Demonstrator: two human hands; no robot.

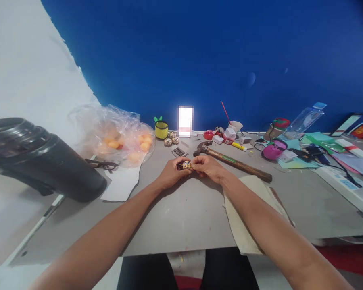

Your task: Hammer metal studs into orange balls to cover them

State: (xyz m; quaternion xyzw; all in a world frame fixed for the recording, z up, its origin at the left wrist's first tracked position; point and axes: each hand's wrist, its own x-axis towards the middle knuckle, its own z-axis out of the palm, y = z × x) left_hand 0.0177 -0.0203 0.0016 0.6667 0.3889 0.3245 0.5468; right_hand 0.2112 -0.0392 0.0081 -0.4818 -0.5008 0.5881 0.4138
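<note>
My left hand (172, 173) is closed around a small gold-coloured ball (186, 165) with dark and bluish spots, above the grey table. Thumb and fingers of my right hand (205, 166) are pinched together at the ball's right side; anything tiny between the fingertips is too small to make out. Just beyond my hands lies a small tray (179, 152) with dark little pieces in it. Behind that sits a cluster of similar shiny decorated balls (172, 140). A claw hammer (234, 159) with a wooden handle lies beyond my right hand.
On the left are a large dark flask (48, 161) and a clear plastic bag (115, 135) of orange balls. A beige cloth (245, 217) lies under my right forearm. A yellow pot (161, 130), a paper cup (235, 126) and a power strip (341, 185) also occupy the table.
</note>
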